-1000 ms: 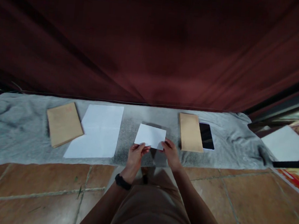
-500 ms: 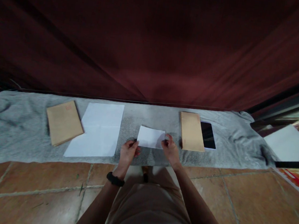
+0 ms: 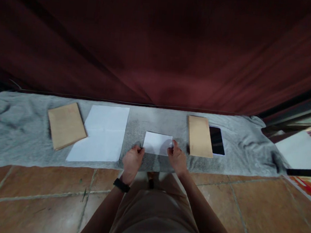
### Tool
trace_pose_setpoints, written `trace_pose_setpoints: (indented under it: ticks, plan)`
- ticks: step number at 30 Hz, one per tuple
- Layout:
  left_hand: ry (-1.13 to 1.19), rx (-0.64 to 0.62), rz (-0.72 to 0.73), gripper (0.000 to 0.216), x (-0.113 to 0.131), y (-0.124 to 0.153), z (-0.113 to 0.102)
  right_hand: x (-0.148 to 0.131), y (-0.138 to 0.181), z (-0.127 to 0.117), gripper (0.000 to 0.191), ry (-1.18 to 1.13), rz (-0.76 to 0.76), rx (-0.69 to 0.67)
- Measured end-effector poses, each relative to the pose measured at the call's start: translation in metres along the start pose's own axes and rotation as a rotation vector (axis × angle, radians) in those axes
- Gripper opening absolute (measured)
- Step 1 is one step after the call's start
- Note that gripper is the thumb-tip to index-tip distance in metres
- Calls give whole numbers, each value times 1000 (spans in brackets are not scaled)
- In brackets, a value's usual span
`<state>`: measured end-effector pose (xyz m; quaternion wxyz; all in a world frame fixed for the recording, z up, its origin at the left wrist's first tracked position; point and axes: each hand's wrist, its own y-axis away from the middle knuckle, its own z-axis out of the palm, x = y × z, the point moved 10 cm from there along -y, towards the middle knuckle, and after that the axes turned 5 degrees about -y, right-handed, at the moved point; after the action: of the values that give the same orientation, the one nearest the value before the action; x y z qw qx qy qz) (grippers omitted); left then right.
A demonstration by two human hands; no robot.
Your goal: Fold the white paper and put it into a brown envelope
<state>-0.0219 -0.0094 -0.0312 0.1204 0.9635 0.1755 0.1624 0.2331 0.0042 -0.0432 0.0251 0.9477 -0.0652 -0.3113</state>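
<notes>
A small white rectangle of paper (image 3: 157, 143), seemingly folded, lies level between my two hands over the grey cloth. My left hand (image 3: 133, 160) pinches its lower left corner, thumb on top. At the right edge, my right hand (image 3: 177, 157) grips the same paper between thumb and fingers. Just right of that hand rests a stack of brown envelopes (image 3: 200, 136). To the left of my left hand are large white sheets of paper (image 3: 105, 133), partly under another brown envelope stack (image 3: 67, 125).
A grey cloth (image 3: 241, 147) covers the long narrow table. A dark-screened phone or tablet (image 3: 217, 141) lies partly beneath the right envelopes. Behind hangs a dark red curtain (image 3: 161, 58). At far right are a white board (image 3: 302, 149) and a black bar (image 3: 306, 172). Tiles (image 3: 39, 193) cover the floor.
My left hand has turned slightly, its fingers now tucked closer at the paper's corner. The paper has flattened a little. My right hand stays nearly in place.
</notes>
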Motion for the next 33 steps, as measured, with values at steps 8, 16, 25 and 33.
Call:
trace_pose_setpoints:
  ticks: [8, 16, 25, 33]
  plan:
    - [33, 323, 605, 32, 48, 45, -7, -19, 4, -18, 39, -43, -141, 75]
    - [-123, 245, 820, 43, 59, 66, 41, -111, 29, 25, 39, -200, -780, -322]
    - [-73, 267, 835, 37, 56, 64, 43, -116, 10, 62, 41, -24, -835, -381]
    - [-88, 255, 824, 44, 59, 65, 38, -113, -16, 65, 46, 39, -823, -326]
